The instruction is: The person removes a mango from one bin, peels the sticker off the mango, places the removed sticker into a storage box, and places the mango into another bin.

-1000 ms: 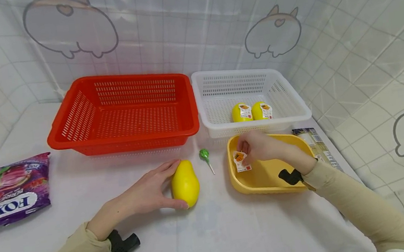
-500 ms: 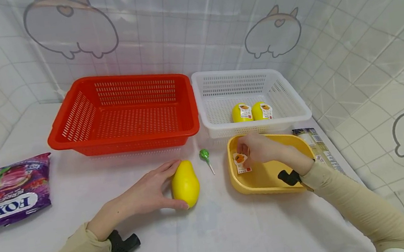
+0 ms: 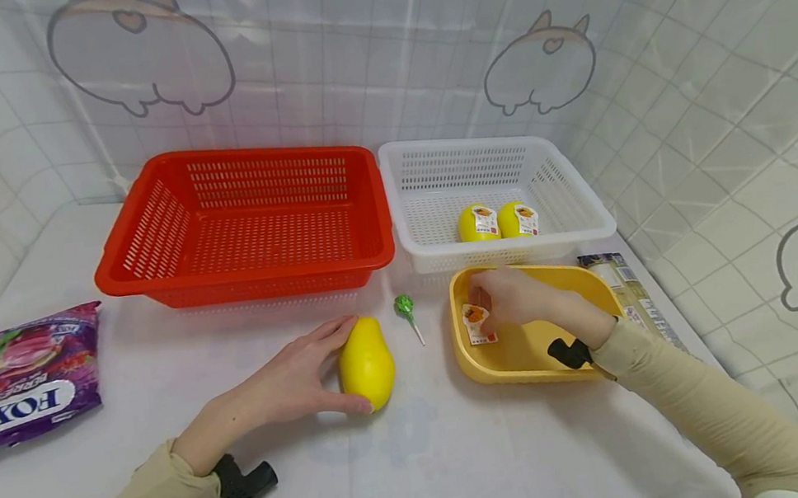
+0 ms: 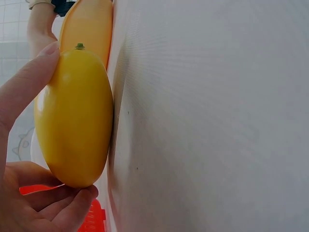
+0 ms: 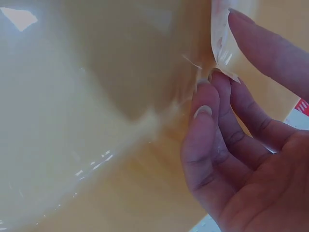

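In the head view my left hand [image 3: 295, 378] holds a smooth yellow mango [image 3: 368, 365] on the white table, thumb at its near end and fingers at the far end. The left wrist view shows the mango [image 4: 75, 116] with a small green stem nub, gripped from the side. My right hand [image 3: 521, 299] reaches into a yellow plastic basin [image 3: 527, 374]. It holds a small white label [image 3: 479, 325] with an orange fruit picture close to the basin's left wall. In the right wrist view the label [image 5: 219, 36] is seen edge-on, bent at its lower end by the fingertips.
A red basket [image 3: 254, 287] and a white basket [image 3: 511, 248] stand behind; two labelled yellow fruits [image 3: 478, 224] lie in the white one. A green-wrapped lollipop [image 3: 405, 308] lies between mango and basin. A purple candy bag [image 3: 22, 382] is at left, a printed packet [image 3: 619, 276] at right.
My right hand and the label have moved slightly down and toward me inside the basin. My left hand and the mango have stayed put.
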`<state>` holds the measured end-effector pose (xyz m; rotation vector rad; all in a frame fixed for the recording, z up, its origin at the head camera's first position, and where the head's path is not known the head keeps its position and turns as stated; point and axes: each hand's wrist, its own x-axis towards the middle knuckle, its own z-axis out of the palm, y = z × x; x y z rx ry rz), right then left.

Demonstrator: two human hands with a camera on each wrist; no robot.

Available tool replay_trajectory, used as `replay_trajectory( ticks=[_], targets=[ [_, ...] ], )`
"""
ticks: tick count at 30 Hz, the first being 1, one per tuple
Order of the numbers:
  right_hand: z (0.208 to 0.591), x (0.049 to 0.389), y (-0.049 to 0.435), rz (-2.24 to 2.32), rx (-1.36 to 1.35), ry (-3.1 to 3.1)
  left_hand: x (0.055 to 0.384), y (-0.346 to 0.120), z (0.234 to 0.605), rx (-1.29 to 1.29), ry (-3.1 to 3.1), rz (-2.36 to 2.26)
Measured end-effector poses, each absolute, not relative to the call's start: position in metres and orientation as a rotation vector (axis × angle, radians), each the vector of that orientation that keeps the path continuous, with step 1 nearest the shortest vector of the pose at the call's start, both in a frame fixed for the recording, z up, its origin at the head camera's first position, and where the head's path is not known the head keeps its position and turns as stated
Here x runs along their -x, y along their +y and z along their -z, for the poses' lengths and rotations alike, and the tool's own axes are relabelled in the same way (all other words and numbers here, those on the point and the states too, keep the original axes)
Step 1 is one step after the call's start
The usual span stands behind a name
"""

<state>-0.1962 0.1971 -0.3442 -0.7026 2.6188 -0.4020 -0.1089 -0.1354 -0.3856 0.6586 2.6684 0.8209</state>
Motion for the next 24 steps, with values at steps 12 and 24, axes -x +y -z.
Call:
replay_trajectory(
  ticks=[12, 24],
  targets=[
    [0.3442, 0.1947, 0.1963, 0.320, 0.613, 2.607, 0.1085, -0.1350, 0.3854, -0.653, 2.664, -0.821],
    [0.3499, 0.1979, 0.2005, 0.227, 0.576, 2.642, 0.1089, -0.1348, 0.3856, -0.649, 2.667, -0.823]
  ],
)
